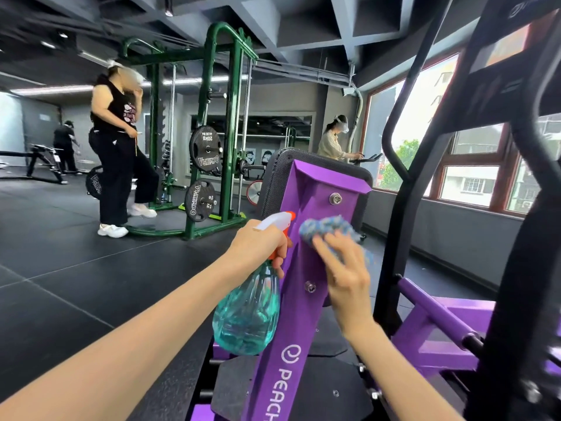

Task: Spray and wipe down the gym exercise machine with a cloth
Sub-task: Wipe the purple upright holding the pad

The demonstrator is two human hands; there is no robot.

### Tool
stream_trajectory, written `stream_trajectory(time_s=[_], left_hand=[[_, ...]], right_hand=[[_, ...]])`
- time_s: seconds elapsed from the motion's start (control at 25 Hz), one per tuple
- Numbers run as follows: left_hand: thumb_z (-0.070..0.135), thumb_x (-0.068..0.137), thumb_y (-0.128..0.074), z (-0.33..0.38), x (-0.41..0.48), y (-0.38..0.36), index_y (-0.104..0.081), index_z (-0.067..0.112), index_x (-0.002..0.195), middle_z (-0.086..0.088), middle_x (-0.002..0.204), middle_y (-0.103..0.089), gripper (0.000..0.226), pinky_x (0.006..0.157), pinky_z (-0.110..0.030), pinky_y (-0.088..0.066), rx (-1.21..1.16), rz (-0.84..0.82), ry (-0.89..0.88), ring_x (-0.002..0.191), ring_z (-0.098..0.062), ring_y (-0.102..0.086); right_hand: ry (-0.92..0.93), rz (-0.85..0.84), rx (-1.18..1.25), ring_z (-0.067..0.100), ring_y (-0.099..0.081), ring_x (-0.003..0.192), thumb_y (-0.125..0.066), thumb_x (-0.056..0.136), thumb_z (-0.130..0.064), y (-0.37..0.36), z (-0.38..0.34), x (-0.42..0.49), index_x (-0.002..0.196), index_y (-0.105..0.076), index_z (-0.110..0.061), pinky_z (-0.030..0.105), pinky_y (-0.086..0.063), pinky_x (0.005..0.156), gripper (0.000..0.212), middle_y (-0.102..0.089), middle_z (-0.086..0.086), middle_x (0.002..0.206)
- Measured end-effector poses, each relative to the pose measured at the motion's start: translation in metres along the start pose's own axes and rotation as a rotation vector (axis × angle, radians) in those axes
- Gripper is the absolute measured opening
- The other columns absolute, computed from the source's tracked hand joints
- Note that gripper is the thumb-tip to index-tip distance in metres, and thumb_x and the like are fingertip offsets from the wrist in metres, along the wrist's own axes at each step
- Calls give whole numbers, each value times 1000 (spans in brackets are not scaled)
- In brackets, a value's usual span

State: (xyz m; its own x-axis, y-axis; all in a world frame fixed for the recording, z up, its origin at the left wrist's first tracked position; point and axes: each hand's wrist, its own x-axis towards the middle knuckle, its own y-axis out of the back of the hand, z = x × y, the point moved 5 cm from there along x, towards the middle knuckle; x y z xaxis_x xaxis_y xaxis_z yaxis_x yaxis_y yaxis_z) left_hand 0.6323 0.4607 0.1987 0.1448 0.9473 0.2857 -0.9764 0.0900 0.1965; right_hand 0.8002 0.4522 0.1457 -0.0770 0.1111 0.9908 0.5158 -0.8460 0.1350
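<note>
Left hand (258, 241) clamped round neck of spray bottle (247, 314), judged light, thin-walled, slippery if wet; right hand (346, 275) fingers near straight, blurred, pressing cloth (324, 229), soft and limp, bunched under fingertips against rigid machine bar (297, 314).

Purple painted metal machine frame (299, 302): smooth, semi-gloss. Translucent teal ribbed plastic spray bottle (247, 314): glossy. Blue-and-white nubby cloth (326, 230): rough, matt. Black perforated back pad (277, 177): textured, matt.
</note>
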Motion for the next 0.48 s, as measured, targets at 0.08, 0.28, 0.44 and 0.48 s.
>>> stream_trajectory(time_s=[0.08, 0.28, 0.44, 0.48], left_hand=[[5, 67, -51, -1, -4, -4, -65, -13, 85, -12, 71, -62, 29, 43, -23, -45, -6, -4, 9, 48, -31, -52], [0, 64, -49, 2, -5, -11, -68, 0, 90, -22, 70, -62, 32, 47, -27, -49, 30, -22, 50, 45, -31, -50], [9, 47, -49, 5, -7, -18, -67, -5, 104, -39, 80, -60, 61, 57, -29, -50, 36, 0, 45, 45, -32, -59], [10, 47, -49, 5, -7, -19, -67, -4, 107, -41, 89, -60, 64, 56, -28, -49, 21, -3, 42, 45, -32, -58]], right_hand=[[197, -163, -25, 27, -49, 111, -63, 70, 24, 4, -5, -40, 125, -56, -12, 28, -40, 101, 67, -48, 4, 121], [-453, 86, 180, 17, -56, 91, -56, 85, 10, 31, 33, 30, 118, -65, -8, 3, -36, 83, 39, -57, 7, 105], [-850, 82, 475, -2, -56, 64, -43, 90, 5, -1, 48, 51, 121, -64, -14, 9, -43, 61, 42, -60, 8, 107], [-825, 37, 479, -4, -58, 69, -41, 90, 8, -5, 43, 37, 120, -64, -12, 10, -43, 64, 42, -59, 5, 108]])
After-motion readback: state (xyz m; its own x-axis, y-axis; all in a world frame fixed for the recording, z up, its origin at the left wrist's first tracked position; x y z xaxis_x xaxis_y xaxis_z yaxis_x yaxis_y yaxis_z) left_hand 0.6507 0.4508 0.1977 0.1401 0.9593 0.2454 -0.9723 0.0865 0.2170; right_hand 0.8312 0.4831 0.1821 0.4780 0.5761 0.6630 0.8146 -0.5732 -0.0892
